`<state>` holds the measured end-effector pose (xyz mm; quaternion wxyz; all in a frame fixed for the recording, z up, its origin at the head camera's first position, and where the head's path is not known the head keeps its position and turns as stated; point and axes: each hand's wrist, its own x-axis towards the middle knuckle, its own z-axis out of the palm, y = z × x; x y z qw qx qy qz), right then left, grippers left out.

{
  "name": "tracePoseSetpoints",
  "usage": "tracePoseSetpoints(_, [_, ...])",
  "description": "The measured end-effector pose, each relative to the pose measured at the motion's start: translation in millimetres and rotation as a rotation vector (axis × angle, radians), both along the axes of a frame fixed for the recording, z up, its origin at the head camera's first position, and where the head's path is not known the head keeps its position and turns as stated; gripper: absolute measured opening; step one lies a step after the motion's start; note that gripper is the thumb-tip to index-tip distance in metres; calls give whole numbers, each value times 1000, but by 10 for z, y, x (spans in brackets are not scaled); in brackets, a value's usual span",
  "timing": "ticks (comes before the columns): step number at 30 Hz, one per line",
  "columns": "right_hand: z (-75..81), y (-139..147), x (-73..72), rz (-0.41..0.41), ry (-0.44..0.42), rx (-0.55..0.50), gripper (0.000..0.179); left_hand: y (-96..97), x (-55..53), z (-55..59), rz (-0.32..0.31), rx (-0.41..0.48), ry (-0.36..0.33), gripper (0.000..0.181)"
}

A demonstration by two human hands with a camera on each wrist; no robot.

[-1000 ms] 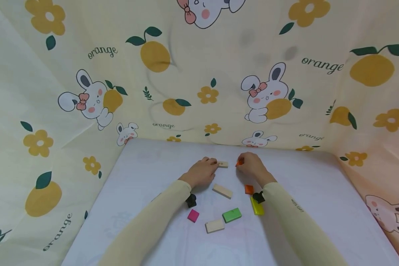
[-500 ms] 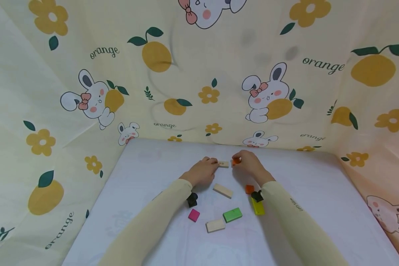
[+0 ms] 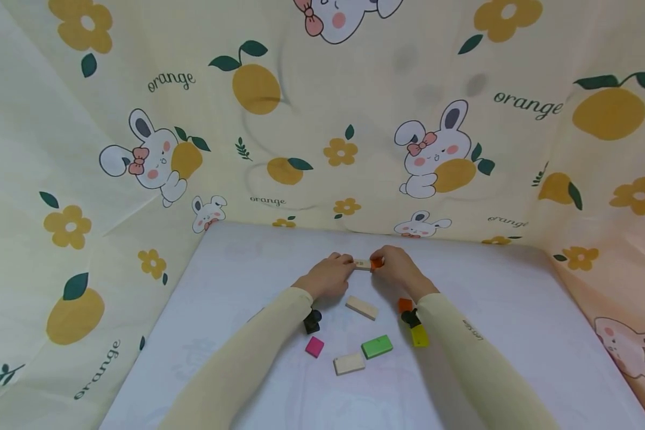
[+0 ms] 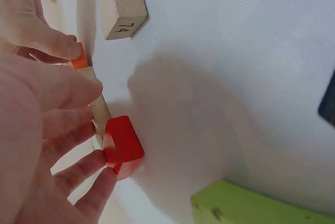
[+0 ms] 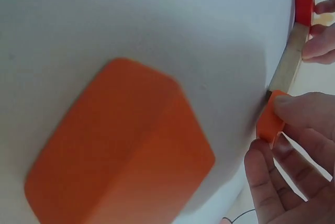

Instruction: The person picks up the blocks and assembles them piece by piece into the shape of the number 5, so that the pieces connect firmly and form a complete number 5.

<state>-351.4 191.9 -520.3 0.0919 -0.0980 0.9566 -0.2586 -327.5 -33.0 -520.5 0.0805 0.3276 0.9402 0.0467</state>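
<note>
1. Shifted since 1.0 s ago: the right hand (image 3: 400, 267) has slid leftward on my head feed, carrying the held orange block (image 3: 376, 264) across a gap to the end of the wooden block (image 3: 362, 264). I see the left hand (image 3: 330, 276) in about the same spot.
2. Nearest on the white table (image 3: 489, 322): pale block (image 3: 349, 364), with the green block (image 3: 377, 346) just beside its right end. Pink cube (image 3: 315, 347) lies off to their left.
3. Next out: yellow block (image 3: 420, 337) by the right sleeve (image 3: 457, 334), partly covered by a black wrist camera (image 3: 410, 318); beyond it, a loose orange block (image 3: 405, 304).
4. Mid-table: slanted plank (image 3: 362, 307) between the 2 forearms. My left wrist feed shows dark characters on its end.
5. Left hand, farther out: fingers mostly straight, thumb against the wooden block, outer fingertips touching the red block (image 4: 123, 143).
6. Right hand, level with it: thumb and fingers pinch the held orange block from opposite sides.
7. Between the hands I count 3 pieces end to end, red, wooden, orange, toward the table's far edge.
8. Farthest: cream backdrop (image 3: 376, 83) printed with rabbits, oranges and flowers.
</note>
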Motion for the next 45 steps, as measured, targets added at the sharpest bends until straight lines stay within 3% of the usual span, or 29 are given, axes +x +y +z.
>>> tracePoseSetpoints(14, [-80,-4,-24,-10,-56,-13,38,29,28,23,25,0,-21,54])
tracePoseSetpoints(45, [-71,20,-25,26,-62,-32,43,75,21,107,3,-74,22,47])
